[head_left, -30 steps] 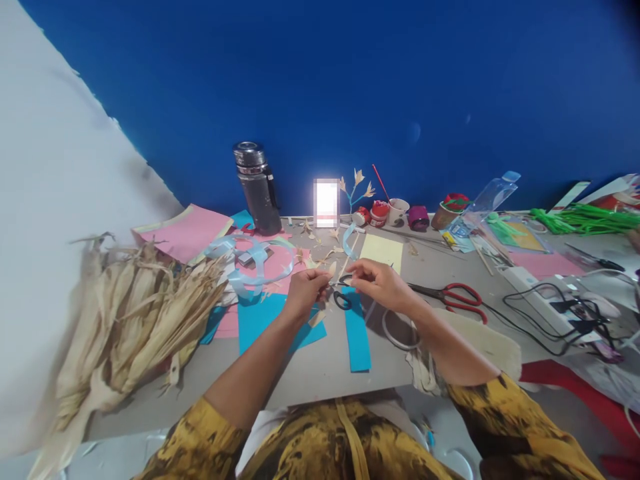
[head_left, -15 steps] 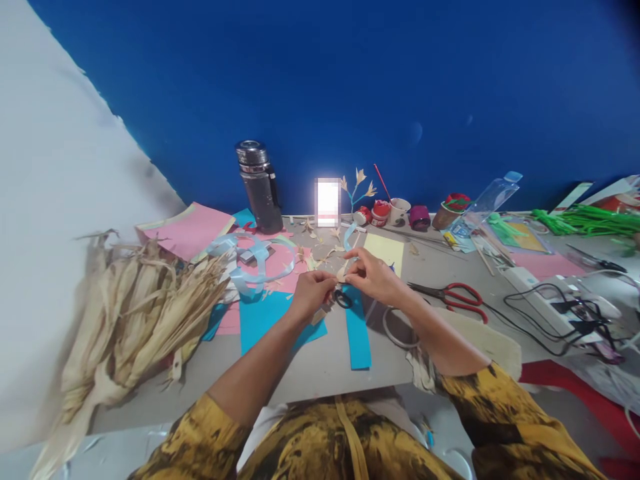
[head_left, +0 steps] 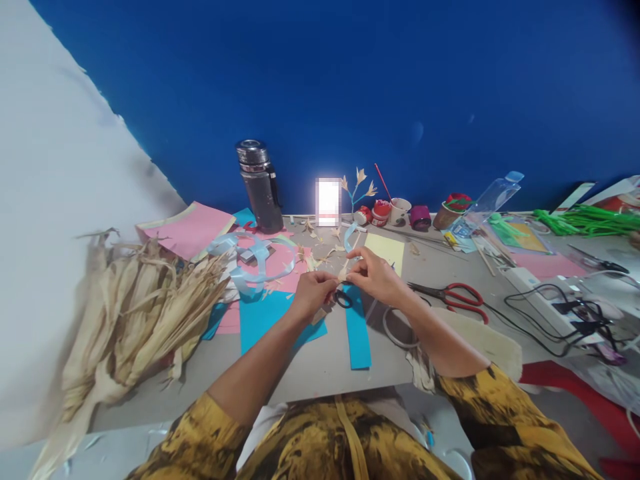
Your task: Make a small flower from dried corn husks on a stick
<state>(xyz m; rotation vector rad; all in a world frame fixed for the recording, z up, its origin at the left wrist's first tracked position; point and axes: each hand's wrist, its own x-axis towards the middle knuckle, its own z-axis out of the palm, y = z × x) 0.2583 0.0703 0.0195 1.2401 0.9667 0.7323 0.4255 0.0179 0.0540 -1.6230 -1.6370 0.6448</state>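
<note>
My left hand (head_left: 316, 293) is closed in a pinch near the middle of the table. Close to its right, my right hand (head_left: 373, 275) also pinches, its index finger bent above the others. Between the fingertips of both hands is a small pale husk piece (head_left: 343, 272). Just below the fingertips lie the black handles of small scissors (head_left: 343, 299), over the top of a blue paper strip (head_left: 358, 340). A larger blue paper sheet (head_left: 265, 320) is under my left forearm. Behind the hands stand pale husk flowers (head_left: 361, 177) on a blue stem.
Dried corn husks (head_left: 125, 320) fill the left side. A dark thermos (head_left: 260, 193) stands at the back, with a white cup (head_left: 399, 211) farther right. Red-handled scissors (head_left: 463, 295), a power strip (head_left: 540, 300) and cables lie right of my forearm. A plastic bottle (head_left: 497, 193) leans behind.
The hands have barely shifted, with the pale husk piece showing a little more between the fingertips. A bit of someone's hand now shows at the far right edge.
</note>
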